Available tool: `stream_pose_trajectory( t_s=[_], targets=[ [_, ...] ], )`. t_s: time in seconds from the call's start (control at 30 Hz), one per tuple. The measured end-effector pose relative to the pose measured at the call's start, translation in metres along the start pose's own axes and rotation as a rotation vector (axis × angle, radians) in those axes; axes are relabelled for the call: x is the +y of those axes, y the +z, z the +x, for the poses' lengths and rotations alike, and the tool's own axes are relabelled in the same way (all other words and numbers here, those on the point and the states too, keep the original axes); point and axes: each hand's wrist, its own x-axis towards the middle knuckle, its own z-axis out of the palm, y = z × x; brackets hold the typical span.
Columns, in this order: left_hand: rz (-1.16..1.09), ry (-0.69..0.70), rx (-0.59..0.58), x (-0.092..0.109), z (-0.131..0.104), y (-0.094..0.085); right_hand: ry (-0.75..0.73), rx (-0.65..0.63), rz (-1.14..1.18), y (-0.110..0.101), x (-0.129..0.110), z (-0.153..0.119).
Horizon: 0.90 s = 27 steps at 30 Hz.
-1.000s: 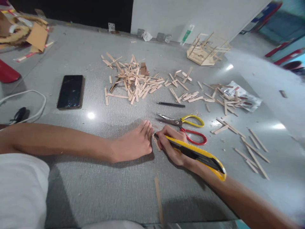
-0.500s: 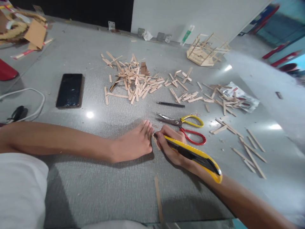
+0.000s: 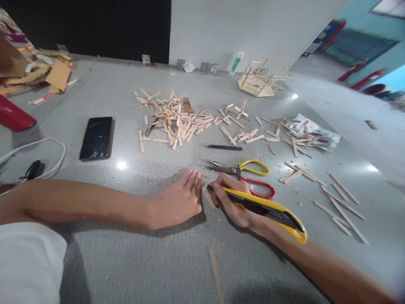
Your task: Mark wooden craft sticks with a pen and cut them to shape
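Note:
My right hand [image 3: 232,200] grips a yellow and black utility knife [image 3: 265,207], its tip end pointing left toward a short wooden stick piece [image 3: 208,198] on the grey table. My left hand [image 3: 182,200] rests on the table just left of that piece, fingers pressed together and curled at its near end; what lies beneath them is hidden. Scissors [image 3: 236,169] with one yellow and one red handle lie beyond my right hand. A black pen-like tool [image 3: 224,147] is farther back. Closer to me, a longer stick [image 3: 216,272] lies alone.
Behind my hands is a pile of cut sticks [image 3: 180,120], with more sticks [image 3: 340,202] at the right. A phone [image 3: 97,138], a white cable [image 3: 60,156] and a red object [image 3: 14,114] are at left. A wooden stick frame [image 3: 257,86] stands at the back.
The whole view has shifted, so the table's things appear lower. The knife tip is slightly farther from my left fingers, and more of the short stick piece shows.

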Motion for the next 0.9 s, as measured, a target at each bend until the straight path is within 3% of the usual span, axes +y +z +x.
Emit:
stream_pose_trajectory(
  t_s=[0.6,0.9],
  targets=[
    [0.085,-0.073,0.010,0.0034,-0.0036,0.0066,-0.003,0.075,-0.064,-0.0033,-0.0074,0.0093],
    [0.080,-0.068,0.008,0.0035,-0.0048,0.0047,0.039,0.015,-0.066,-0.0079,-0.0002,0.0077]
  ],
)
